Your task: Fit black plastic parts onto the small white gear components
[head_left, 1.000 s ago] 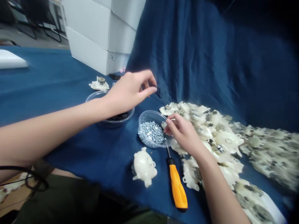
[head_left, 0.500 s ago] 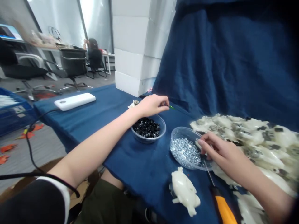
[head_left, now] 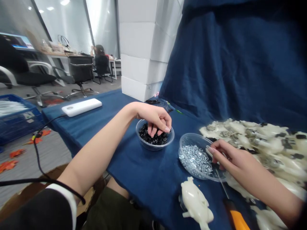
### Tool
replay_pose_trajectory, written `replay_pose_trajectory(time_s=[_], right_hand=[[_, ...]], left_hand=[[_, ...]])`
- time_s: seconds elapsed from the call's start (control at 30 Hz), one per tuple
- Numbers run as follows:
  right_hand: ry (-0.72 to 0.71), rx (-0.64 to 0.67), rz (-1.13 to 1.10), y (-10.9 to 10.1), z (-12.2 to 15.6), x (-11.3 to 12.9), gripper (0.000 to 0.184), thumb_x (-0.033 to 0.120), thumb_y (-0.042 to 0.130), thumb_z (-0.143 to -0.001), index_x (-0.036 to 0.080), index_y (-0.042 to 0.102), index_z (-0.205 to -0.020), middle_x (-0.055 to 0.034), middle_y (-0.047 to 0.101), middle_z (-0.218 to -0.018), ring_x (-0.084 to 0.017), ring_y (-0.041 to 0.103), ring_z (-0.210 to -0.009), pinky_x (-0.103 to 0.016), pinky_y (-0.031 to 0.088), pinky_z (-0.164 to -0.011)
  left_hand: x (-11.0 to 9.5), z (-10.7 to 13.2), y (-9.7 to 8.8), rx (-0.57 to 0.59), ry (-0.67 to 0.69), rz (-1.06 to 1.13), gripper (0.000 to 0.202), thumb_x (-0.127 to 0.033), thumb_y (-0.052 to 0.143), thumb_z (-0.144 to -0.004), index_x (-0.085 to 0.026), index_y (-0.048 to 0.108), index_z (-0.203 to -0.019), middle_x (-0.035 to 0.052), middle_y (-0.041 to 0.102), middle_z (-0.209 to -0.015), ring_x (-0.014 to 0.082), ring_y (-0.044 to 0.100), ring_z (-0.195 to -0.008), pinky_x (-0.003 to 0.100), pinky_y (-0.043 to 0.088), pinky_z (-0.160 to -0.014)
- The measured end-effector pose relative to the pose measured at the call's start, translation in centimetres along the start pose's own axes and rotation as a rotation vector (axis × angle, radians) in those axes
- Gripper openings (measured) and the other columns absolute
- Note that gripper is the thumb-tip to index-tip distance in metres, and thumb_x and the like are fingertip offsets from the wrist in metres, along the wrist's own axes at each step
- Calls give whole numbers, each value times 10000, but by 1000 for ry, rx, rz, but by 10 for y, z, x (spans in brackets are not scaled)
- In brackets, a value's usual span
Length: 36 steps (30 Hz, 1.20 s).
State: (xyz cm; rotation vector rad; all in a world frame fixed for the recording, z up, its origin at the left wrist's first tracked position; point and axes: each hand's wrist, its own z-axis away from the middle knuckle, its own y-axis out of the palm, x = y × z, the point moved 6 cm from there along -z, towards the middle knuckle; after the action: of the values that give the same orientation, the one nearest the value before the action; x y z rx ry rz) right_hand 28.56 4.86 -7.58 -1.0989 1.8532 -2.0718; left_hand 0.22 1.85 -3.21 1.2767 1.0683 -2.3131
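left hand (head_left: 157, 123) dipped into bowl (head_left: 154, 147) of black parts (head_left: 153, 136), curled; right hand (head_left: 230, 158) half-closed over silver screws (head_left: 196, 158)

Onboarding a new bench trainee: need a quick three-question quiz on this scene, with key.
1. True or false: the left hand is holding the orange-handled screwdriver.
2. Multiple choice: what fills the clear dish beside the right hand? A) silver screws B) black parts C) white plastic housings
3. Fill in the blank: the white plastic housing lies on ___ cloth.

Key: 1 false; 2 A; 3 blue.
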Motion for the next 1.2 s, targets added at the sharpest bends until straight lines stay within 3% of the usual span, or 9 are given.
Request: replay_pose_trajectory(time_s=[0.1, 0.3, 0.63, 0.73, 0.83, 0.9, 1.07, 1.2], right_hand=[[14, 5, -9, 1, 0, -2, 408, 648, 354, -1040, 285, 540, -1044, 8, 710, -836, -189, 672, -707, -312, 470, -682], [20, 9, -6, 2, -1, -2, 422, 660, 345, -1040, 285, 539, -1032, 8, 701, -826, -191, 664, -699, -322, 464, -687], [8, 12, 2, 1, -1, 0, 393, 631, 359, -1045, 283, 542, -1036, 5, 708, -835, -199, 673, -720, -327, 461, -693], [-7, 9, 6, 0, -2, 3, 374, 602, 370, -1052, 277, 551, -1030, -1, 712, -831, -201, 676, -715, -322, 451, -675], [-51, -13, 13, -2, -3, 9, 360, 566, 363, -1061, 271, 563, -1013, -1, 709, -806, -200, 670, -711, -309, 424, -645], [-87, -37, 21, -4, -3, 14, 352, 546, 370, -1061, 266, 573, -997, -4, 705, -786, -199, 662, -701, -301, 404, -617], [-121, -99, 40, -8, -4, 19, 281, 465, 404, -1055, 260, 577, -969, -9, 712, -792, -202, 651, -705, -290, 362, -593], [-136, -116, 58, -12, -3, 24, 242, 420, 415, -1057, 251, 565, -969, -21, 718, -838, -210, 647, -743, -292, 348, -618]], left_hand=[[4, -2, 8, 95, -23, 41, 302, -450, 753, -858, -201, 658, -1001, 18, 731, -805, 190, 726, -710, 287, 615, -641], [1, -4, 9, 113, 14, 83, 306, -445, 763, -852, -213, 660, -1024, 12, 731, -807, 192, 717, -732, 301, 621, -664], [-2, -6, 0, 9, 139, 101, 232, -347, 721, -900, -181, 702, -1061, 80, 751, -1005, 156, 675, -819, 279, 568, -768], [-3, 3, -2, -97, 172, 120, 254, -326, 688, -920, -190, 679, -1135, 74, 716, -1005, 134, 625, -784, 265, 533, -754], [-5, 15, 2, -213, 69, -20, 234, -327, 570, -971, -193, 672, -1132, 40, 625, -937, 122, 537, -732, 238, 474, -682], [-9, 23, 9, -221, -66, -188, 221, -284, 508, -968, -192, 665, -1095, 31, 588, -929, 132, 508, -747, 236, 457, -680], [-21, 26, 29, -23, -337, -550, 256, -202, 451, -883, -204, 665, -1024, 32, 639, -936, 171, 542, -805, 256, 448, -717], [-21, 21, 26, 42, -512, -759, 246, -256, 478, -862, -160, 683, -958, 87, 705, -998, 207, 605, -851, 287, 467, -759]])
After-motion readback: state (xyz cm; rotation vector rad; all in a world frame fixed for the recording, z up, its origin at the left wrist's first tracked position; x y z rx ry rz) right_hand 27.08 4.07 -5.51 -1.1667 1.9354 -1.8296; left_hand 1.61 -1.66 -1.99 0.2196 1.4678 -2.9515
